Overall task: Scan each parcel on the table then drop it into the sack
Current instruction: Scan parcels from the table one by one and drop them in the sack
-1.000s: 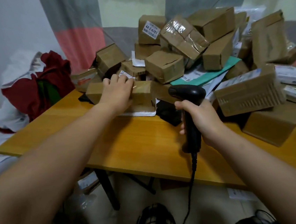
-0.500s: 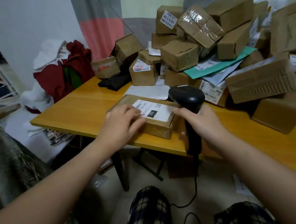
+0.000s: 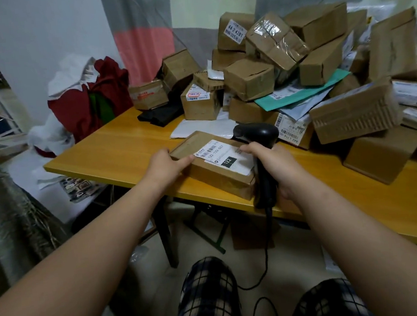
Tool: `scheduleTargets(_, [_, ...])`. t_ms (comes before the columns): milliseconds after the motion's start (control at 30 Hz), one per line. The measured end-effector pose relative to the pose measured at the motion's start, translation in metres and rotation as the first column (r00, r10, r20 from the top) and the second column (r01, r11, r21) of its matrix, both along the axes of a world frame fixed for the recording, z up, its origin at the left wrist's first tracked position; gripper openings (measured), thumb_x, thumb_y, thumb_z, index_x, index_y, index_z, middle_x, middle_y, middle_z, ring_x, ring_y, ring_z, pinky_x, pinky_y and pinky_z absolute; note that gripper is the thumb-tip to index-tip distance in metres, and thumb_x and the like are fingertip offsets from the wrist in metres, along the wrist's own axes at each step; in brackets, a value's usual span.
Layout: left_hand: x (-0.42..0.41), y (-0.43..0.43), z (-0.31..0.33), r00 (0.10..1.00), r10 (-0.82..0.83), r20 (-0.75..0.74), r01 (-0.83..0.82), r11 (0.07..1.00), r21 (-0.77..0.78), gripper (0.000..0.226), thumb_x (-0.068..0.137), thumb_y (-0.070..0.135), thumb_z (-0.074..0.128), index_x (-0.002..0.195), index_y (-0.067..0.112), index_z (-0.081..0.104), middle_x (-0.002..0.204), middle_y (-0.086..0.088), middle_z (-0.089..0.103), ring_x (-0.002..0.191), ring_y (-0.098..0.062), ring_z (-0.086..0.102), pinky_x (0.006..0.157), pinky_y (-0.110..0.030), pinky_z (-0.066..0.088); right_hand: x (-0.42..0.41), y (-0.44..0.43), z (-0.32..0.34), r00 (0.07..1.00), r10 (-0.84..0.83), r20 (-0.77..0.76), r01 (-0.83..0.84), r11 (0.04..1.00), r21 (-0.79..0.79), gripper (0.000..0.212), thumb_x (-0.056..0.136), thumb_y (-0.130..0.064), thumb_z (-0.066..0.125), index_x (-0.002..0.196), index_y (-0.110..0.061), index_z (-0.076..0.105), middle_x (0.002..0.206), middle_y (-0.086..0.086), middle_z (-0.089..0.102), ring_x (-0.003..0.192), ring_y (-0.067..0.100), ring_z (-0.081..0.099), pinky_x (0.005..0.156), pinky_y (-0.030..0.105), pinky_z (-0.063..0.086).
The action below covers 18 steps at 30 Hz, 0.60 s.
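A flat brown parcel (image 3: 212, 175) with a white barcode label lies at the front edge of the wooden table (image 3: 124, 151). My left hand (image 3: 167, 166) grips its left end, thumb on the label's corner. My right hand (image 3: 274, 166) holds the black barcode scanner (image 3: 259, 139) upright at the parcel's right end, its head over the label. A woven sack (image 3: 8, 217) shows at the left edge of the view, beside my left arm.
A tall heap of cardboard parcels (image 3: 281, 55) and mailers fills the table's back and right. A red and white bundle of cloth (image 3: 88, 98) sits left of the table. The scanner's cable (image 3: 261, 276) hangs down between my knees.
My left hand pulled the flat parcel from the heap to the table's front edge, label up. The scanner now sits right beside the label. The view has swung left.
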<state>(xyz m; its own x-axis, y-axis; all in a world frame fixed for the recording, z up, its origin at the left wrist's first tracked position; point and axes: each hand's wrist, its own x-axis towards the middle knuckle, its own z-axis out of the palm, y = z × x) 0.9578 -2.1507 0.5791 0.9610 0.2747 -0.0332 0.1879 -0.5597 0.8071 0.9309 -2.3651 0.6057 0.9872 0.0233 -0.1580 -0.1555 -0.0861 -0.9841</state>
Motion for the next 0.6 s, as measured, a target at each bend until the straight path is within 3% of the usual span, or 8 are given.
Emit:
scheduleTargets(67, [0.001,-0.001,0.001,1.000,0.019,0.007,-0.019,0.997,-0.079,0.069,0.084,0.041,0.070,0.136,0.004,0.043,0.133,-0.012,0.052,0.116,-0.027,0.052,0.085,-0.031,0.040,0.000,-0.004,-0.001,1.000,0.024,-0.018,-0.025,0.999,-0.034,0.021,0.081,-0.037,0.070,0.095,-0.024,0.063,0.095,0.000,0.068,0.092,0.017,0.063,0.087,0.034,0.051])
scheduleTargets(200, [0.001,-0.008,0.002,0.994,0.025,0.102,0.009,0.947,-0.321,0.082,0.076,0.038,0.078,0.138,0.017,0.028,0.124,-0.003,0.045,0.109,-0.020,0.046,0.091,-0.031,0.039,-0.008,0.000,-0.013,0.999,0.012,0.035,-0.003,0.973,-0.229,0.070,0.062,-0.053,0.075,0.121,-0.020,0.055,0.123,0.001,0.057,0.109,0.019,0.057,0.097,0.042,0.047])
scheduleTargets(300, [0.004,-0.010,0.009,0.980,-0.001,0.200,0.084,0.909,-0.408,0.082,0.072,0.028,0.083,0.132,0.029,0.027,0.126,-0.005,0.043,0.116,-0.027,0.049,0.098,-0.044,0.048,-0.012,0.002,-0.026,0.982,-0.051,0.182,0.093,0.968,-0.233,0.047,0.069,-0.043,0.075,0.109,-0.024,0.058,0.132,0.003,0.050,0.112,0.017,0.053,0.099,0.038,0.046])
scheduleTargets(367, [0.004,-0.008,0.018,0.950,0.001,0.311,0.119,0.922,-0.367,0.069,0.075,0.024,0.080,0.125,0.035,0.034,0.124,-0.006,0.046,0.115,-0.029,0.052,0.093,-0.049,0.052,-0.017,0.002,-0.031,0.969,-0.103,0.223,0.133,0.983,-0.127,0.054,0.074,-0.034,0.077,0.121,-0.019,0.055,0.125,0.000,0.055,0.100,0.005,0.055,0.081,0.020,0.047])
scheduleTargets(433, [0.003,-0.006,0.029,0.892,-0.027,0.451,0.169,0.945,-0.279,0.062,0.076,0.022,0.078,0.120,0.040,0.039,0.125,-0.005,0.049,0.113,-0.025,0.054,0.092,-0.047,0.053,-0.023,0.001,-0.031,0.951,-0.151,0.271,0.185,0.977,-0.103,0.054,0.076,-0.030,0.077,0.123,-0.016,0.053,0.115,-0.005,0.058,0.092,-0.002,0.053,0.068,0.011,0.038])
scheduleTargets(533, [0.000,-0.002,0.042,0.803,-0.086,0.590,0.281,0.927,-0.247,0.058,0.082,0.012,0.073,0.122,0.038,0.039,0.122,-0.001,0.052,0.110,-0.017,0.058,0.090,-0.037,0.055,-0.036,-0.004,-0.020,0.935,-0.093,0.342,0.133,0.986,-0.096,0.014,0.082,-0.020,0.073,0.090,-0.020,0.062,0.082,-0.006,0.064,0.072,0.001,0.059,0.063,0.015,0.045])
scheduleTargets(600, [-0.002,0.000,0.046,0.768,-0.124,0.628,0.323,0.922,-0.213,0.058,0.084,0.010,0.072,0.123,0.037,0.039,0.121,0.002,0.053,0.111,-0.013,0.058,0.092,-0.033,0.054,-0.044,-0.007,-0.012,0.930,0.012,0.368,0.022,0.996,-0.089,0.013,0.086,-0.010,0.066,0.075,-0.014,0.062,0.060,0.007,0.061,0.055,0.019,0.061,0.056,0.029,0.052])
